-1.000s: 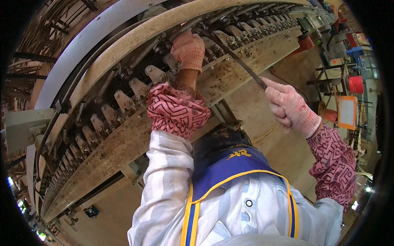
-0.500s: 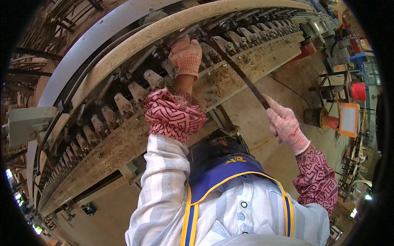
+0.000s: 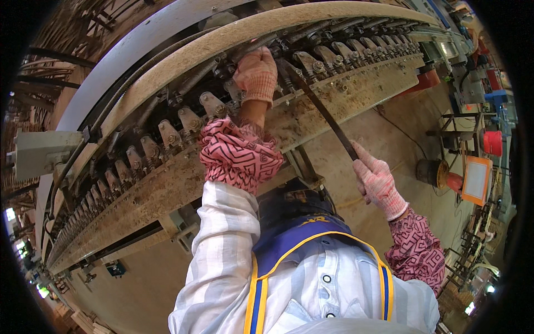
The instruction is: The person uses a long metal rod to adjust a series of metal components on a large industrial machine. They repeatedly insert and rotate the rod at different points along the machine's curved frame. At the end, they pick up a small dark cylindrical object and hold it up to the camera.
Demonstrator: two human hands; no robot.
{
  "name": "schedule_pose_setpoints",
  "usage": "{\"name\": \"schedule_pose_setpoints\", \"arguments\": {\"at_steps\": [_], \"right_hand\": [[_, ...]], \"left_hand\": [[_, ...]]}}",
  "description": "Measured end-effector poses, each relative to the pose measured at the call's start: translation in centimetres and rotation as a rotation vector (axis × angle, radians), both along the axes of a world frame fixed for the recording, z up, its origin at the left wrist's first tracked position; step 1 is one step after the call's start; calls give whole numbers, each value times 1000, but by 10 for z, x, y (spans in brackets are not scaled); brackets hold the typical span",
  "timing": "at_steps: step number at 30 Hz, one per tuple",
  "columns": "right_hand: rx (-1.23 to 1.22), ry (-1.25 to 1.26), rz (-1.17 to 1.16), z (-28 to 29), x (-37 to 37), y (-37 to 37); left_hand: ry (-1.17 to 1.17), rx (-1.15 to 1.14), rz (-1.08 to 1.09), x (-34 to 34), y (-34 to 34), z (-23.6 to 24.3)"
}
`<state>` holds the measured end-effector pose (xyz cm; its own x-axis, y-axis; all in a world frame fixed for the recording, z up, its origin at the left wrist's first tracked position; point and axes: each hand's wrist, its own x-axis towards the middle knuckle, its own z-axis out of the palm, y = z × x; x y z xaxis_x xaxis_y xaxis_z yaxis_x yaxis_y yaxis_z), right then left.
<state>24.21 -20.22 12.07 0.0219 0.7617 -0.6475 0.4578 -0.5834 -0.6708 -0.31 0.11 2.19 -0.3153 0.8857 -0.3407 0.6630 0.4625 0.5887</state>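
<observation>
My left hand (image 3: 257, 77), in a pink-and-white knitted glove, reaches into a row of metal brackets on a long machine (image 3: 339, 89). Its fingers are curled close to a coiled spring, and their tips are hidden among the parts, so what they grip cannot be made out. Over to the right, my right hand (image 3: 380, 181), gloved alike, is closed round the near end of a long, dark metal bar (image 3: 327, 111). The bar slants up and left, its far end among the fittings just right of my left hand. That end's shape is hard to see.
A dusty curved rail (image 3: 167, 58) and a dark cable run above the brackets. Along the machine's near side lies a dirt-covered metal beam (image 3: 317, 114). At right stand a dark bucket (image 3: 431, 172), an orange-framed panel (image 3: 476, 181) and a red container (image 3: 492, 143).
My right hand has moved left and slightly toward me, swinging the bar's near end with it. My left hand stays at the same brackets. The view has shifted a little.
</observation>
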Motion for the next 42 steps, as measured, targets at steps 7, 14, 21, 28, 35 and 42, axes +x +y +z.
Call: {"name": "schedule_pose_setpoints", "arguments": {"at_steps": [7,14,21,28,35,42], "right_hand": [[43,-12,44,5,-1,6],[45,-12,60,6,-5,10],[31,15,15,4,0,13],[38,20,28,8,-4,16],[15,-7,8,12,-6,13],[-36,75,-60,14,-10,10]], "left_hand": [[47,-35,-6,-1,9,-17],[108,-85,-49,-18,36,-77],[92,32,13,4,-4,-3],[168,82,19,1,5,-28],[129,50,42,5,6,-31],[228,-34,-49,5,19,-40]]}}
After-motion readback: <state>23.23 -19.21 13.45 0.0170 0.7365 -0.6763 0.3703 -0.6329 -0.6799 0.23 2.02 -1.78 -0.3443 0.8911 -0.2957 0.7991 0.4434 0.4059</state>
